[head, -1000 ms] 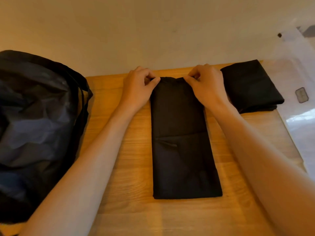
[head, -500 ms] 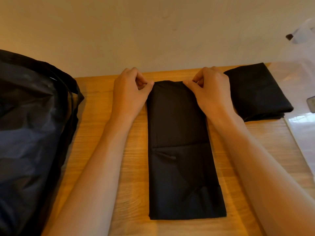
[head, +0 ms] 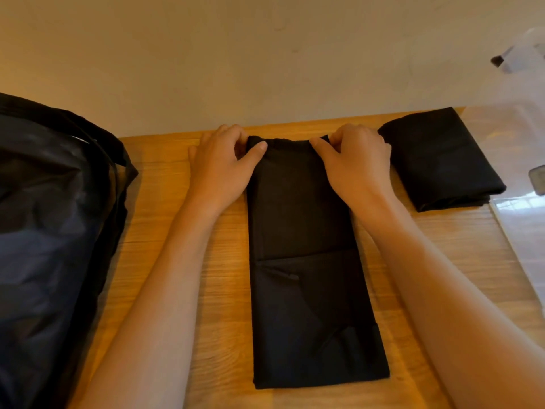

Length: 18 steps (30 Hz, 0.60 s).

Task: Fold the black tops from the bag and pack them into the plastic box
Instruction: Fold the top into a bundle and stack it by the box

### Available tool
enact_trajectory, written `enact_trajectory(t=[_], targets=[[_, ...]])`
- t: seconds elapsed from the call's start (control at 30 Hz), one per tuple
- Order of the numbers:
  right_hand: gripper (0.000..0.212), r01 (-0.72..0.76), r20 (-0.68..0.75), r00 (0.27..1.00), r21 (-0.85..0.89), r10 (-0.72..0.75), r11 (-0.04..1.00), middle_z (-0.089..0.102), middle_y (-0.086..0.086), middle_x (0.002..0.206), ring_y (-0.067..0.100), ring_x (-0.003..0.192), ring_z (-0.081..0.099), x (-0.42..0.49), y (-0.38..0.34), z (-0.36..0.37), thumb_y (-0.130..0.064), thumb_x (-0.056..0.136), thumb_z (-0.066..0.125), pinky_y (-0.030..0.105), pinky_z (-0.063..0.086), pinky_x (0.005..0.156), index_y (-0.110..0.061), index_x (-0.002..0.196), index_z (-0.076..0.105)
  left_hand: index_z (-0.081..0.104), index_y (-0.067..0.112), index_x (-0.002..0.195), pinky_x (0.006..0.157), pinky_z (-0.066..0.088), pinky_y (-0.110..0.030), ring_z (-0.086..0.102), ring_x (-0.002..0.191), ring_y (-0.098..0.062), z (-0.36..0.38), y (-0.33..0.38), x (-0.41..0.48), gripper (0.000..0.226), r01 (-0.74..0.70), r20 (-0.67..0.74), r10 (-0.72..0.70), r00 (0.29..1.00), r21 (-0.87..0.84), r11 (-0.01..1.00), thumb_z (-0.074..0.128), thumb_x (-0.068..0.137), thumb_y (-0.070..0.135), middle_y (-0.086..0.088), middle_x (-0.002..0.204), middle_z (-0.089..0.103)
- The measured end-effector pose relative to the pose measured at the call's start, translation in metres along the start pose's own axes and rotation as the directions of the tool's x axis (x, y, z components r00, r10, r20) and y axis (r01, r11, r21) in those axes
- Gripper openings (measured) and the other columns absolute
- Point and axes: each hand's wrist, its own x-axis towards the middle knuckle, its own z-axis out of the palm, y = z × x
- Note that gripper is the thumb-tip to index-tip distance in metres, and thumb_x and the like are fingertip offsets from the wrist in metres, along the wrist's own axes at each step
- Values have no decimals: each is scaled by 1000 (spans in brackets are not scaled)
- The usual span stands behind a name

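Observation:
A black top (head: 306,261), folded into a long narrow strip, lies lengthwise on the wooden table (head: 182,261). My left hand (head: 221,169) pinches its far left corner between thumb and curled fingers. My right hand (head: 354,163) pinches the far right corner the same way, and the far edge is slightly lifted. A second black top (head: 439,160), folded into a compact rectangle, sits at the back right. A large dark bag (head: 50,231) fills the left side. The clear plastic box (head: 516,128) stands at the right edge, only partly in view.
A pale wall runs close behind the table's far edge. The bag's strap (head: 112,146) hangs over the table's left part. A small grey latch (head: 537,181) shows on the plastic box. Bare wood shows between the bag and the strip.
Both hands have closed their pinch on the far corners and lifted the far edge slightly. The camera has tilted, so the strip sits lower in view.

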Motion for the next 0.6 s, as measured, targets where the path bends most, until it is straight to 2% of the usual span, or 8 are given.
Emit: enact_trajectory(t=[0.03, 0.1, 0.17, 0.2, 0.3, 0.4, 0.5, 0.6], targets=[[46, 5, -24, 1000, 64, -3, 998, 54, 0, 65, 27, 73, 58, -1, 0, -1, -43, 102, 57, 42, 45, 87, -15, 66, 50, 61, 20, 89, 90, 49, -47, 62, 94, -21, -2, 1, -2, 24, 3, -2, -3, 1000, -123, 992, 62, 99, 43, 4, 91, 65], [36, 11, -46, 999, 213, -1, 977, 54, -3, 65, 20, 66, 57, -4, -3, -3, -39, 102, 59, 31, 50, 74, -14, 77, 54, 59, 23, 89, 82, 58, -48, 69, 88, -18, -6, 4, -6, 16, 19, 2, -19, 1000, -305, 952, 66, 99, 33, -1, 90, 71], [25, -9, -35, 999, 306, 20, 952, 58, -4, 72, 13, 67, 58, -7, -6, -8, -36, 102, 62, 20, 45, 58, -15, 90, 54, 56, 22, 96, 78, 61, -46, 73, 89, -16, -7, 5, -7, 13, 17, 12, -14, 1000, -384, 923, 68, 98, 24, -6, 94, 74], [21, -22, -24, 999, 338, 32, 941, 61, -3, 77, 11, 69, 59, -7, -6, -9, -34, 101, 63, 18, 44, 55, -16, 95, 54, 54, 21, 102, 78, 62, -45, 74, 89, -17, -7, 6, -7, 15, 23, 24, -14, 1000, -425, 905, 69, 98, 20, -7, 96, 75], [19, -63, 35, 998, 420, 53, 905, 66, -5, 82, 6, 74, 64, -2, -4, -12, -33, 98, 68, 13, 47, 56, -21, 106, 55, 51, 15, 118, 76, 63, -39, 76, 89, -17, -7, 7, -5, 26, 63, 65, -34, 997, -522, 850, 68, 98, 13, -8, 99, 76], [21, -64, 129, 992, 399, 13, 915, 66, -12, 82, -3, 75, 64, 2, -3, -15, -33, 96, 70, 10, 51, 61, -24, 114, 63, 53, 10, 125, 78, 62, -34, 75, 92, -15, -10, 7, -4, 34, 71, 93, -25, 995, -535, 842, 71, 96, 13, -6, 102, 76], [15, -41, 176, 984, 413, -36, 910, 70, -15, 85, -5, 79, 67, 3, -3, -17, -33, 94, 72, 15, 57, 69, -25, 108, 72, 59, 11, 121, 80, 62, -32, 73, 96, -12, -8, 7, -2, 33, 58, 102, -11, 995, -480, 875, 75, 92, 16, -2, 105, 75], [15, -72, 183, 983, 468, -17, 881, 75, -8, 85, 0, 80, 71, 5, -2, -19, -31, 95, 71, 25, 62, 74, -19, 102, 75, 71, 17, 108, 87, 60, -35, 71, 99, -9, -6, 6, 0, 16, 12, 53, 12, 999, -429, 903, 75, 93, 17, 2, 104, 75]])
